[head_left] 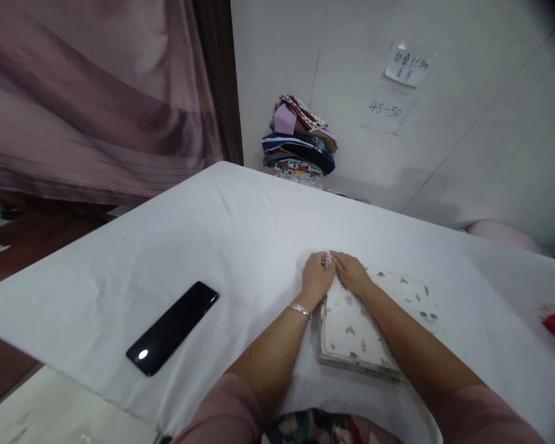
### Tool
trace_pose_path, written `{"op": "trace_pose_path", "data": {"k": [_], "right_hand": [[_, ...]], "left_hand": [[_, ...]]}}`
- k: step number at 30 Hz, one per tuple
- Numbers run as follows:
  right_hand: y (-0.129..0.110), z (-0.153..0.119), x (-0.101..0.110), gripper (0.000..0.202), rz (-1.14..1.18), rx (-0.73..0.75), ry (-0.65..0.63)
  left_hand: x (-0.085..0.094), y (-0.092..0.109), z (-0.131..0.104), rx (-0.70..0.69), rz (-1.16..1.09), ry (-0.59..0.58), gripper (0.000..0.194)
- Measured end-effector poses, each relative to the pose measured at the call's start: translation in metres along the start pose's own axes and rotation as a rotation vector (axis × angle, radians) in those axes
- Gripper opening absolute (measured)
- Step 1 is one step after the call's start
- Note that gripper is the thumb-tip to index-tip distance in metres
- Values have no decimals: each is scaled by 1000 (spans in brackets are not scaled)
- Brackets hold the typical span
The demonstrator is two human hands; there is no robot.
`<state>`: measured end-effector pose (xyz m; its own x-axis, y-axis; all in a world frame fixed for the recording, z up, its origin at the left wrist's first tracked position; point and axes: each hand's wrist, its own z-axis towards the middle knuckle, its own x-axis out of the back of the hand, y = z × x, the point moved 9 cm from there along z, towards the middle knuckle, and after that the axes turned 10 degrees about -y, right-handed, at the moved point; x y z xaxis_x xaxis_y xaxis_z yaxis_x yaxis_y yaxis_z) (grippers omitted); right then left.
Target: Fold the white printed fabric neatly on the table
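Folded cloth (351,327) on white-covered table (268,234); 2 notes (406,66) on pale wall (472,74).

White cloth (358,327) w/ sm. muted print, folded in layers, lying on wht. table (259,228).

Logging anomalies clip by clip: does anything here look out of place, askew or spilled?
Only mildly: the black phone lies on the white-covered table, a hard gadget sharing the surface with folded patterned cloth. Beyond the far edge, the clothes pile looks uneven. No spill or damage shows.
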<state>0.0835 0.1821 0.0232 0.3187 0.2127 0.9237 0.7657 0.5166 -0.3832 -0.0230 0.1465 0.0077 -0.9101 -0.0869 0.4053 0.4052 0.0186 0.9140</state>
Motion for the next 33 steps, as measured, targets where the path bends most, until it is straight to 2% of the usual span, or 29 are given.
{"op": "trace_pose_path", "data": {"k": [8, 15, 18, 21, 24, 27, 33], "right_hand": [[-9, 1, 4, 42, 14, 40, -1], [-7, 5, -1, 42, -33, 4, -45], [-5, -5, 2, 43, -68, -24, -13], [-9, -28, 2, 46, -121, -61, 31], [-19, -48, -10, 49, -140, -66, -1], [-29, -55, -20, 50, -153, -79, -36], [-44, -66, -18, 52, -101, -126, -99]], "left_hand": [[-3, 10, -2, -88, -12, -44, 34], [-3, 5, 1, -55, 31, -46, 29], [-4, 4, 2, -46, 42, -57, 27], [-4, 1, 1, -28, 35, -52, 28], [-5, -1, 1, -17, 34, -54, 28], [-5, -1, 2, -14, 51, -45, 29], [0, 2, 3, -30, 72, -51, 29]]}}
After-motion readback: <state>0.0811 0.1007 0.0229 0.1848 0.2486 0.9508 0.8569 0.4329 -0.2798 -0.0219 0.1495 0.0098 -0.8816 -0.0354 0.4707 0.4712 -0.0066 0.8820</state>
